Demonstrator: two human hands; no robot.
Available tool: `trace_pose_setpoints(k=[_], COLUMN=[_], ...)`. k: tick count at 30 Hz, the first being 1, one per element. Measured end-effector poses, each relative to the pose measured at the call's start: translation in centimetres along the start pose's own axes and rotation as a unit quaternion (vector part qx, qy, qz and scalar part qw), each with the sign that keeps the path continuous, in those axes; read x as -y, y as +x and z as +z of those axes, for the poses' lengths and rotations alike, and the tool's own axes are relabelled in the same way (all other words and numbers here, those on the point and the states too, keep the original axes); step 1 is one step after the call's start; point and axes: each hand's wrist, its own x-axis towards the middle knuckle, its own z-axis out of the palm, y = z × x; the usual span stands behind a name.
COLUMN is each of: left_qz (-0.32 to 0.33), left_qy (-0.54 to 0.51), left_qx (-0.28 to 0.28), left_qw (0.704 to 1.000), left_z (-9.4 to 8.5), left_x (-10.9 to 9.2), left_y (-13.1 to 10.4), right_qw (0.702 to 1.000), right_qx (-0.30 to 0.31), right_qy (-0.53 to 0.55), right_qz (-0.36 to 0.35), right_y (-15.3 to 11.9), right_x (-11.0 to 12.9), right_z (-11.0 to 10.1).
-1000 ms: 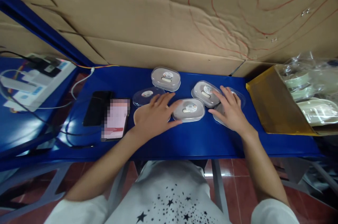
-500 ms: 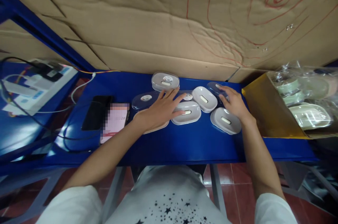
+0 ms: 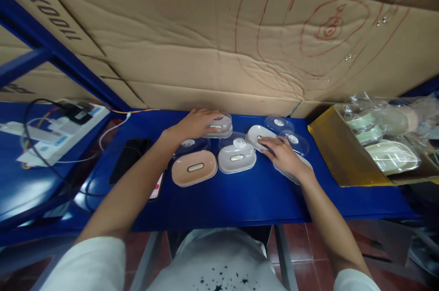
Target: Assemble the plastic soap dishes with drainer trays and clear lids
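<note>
My left hand (image 3: 197,123) is at the back, its fingers and thumb closed around the left end of a grey oval dish (image 3: 224,127) with a clear cover. My right hand (image 3: 283,154) has its fingertips closed on the right end of a pale grey oval dish (image 3: 257,132), which has an oblong piece in its middle. Between the hands lies another grey dish (image 3: 236,158), a clear cover (image 3: 238,141) just behind it. A peach-coloured dish (image 3: 195,167) sits in front of my left hand. Another grey dish (image 3: 290,177) is partly hidden beneath my right hand.
Clear covers (image 3: 278,123) with round stickers lie behind the dishes. On the right, a cardboard box (image 3: 329,145) holds plastic-wrapped pale dishes. Phones (image 3: 128,156) lie on the blue table (image 3: 219,204) at left, near a power strip (image 3: 65,133) with cables. Cardboard (image 3: 164,30) walls the back.
My left hand has moved back from over the peach dish to the covered grey dish. My right hand has come left and forward off the covers onto the pale grey dish. The view has shifted.
</note>
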Motion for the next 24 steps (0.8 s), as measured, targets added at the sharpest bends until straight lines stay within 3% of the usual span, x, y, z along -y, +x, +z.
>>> trace_pose_setpoints(k=[6, 10, 16, 20, 24], left_qz=[-0.043, -0.031, 0.057, 0.050, 0.030], left_qy=[0.002, 0.023, 0.026, 0.035, 0.036], left_qx=[-0.059, -0.075, -0.014, -0.007, -0.005], left_qw=[0.997, 0.996, 0.998, 0.998, 0.999], left_z=[0.5, 1.8, 3.2, 3.5, 3.2], left_x=[0.8, -0.4, -2.5, -3.2, -3.9], left_y=[-1.5, -1.6, -0.8, -0.2, -0.1], right_qw=[0.999, 0.997, 0.991, 0.991, 0.996], right_qx=[-0.036, -0.060, -0.102, -0.087, -0.040], right_qy=[-0.002, -0.012, -0.064, -0.091, -0.080], right_qz=[0.025, 0.036, 0.061, 0.044, -0.015], right_y=[0.1, 0.7, 0.8, -0.2, -1.4], right_x=[-1.6, -2.0, -2.1, 0.0, 4.3], right_z=[-1.2, -1.5, -2.3, -1.9, -1.4])
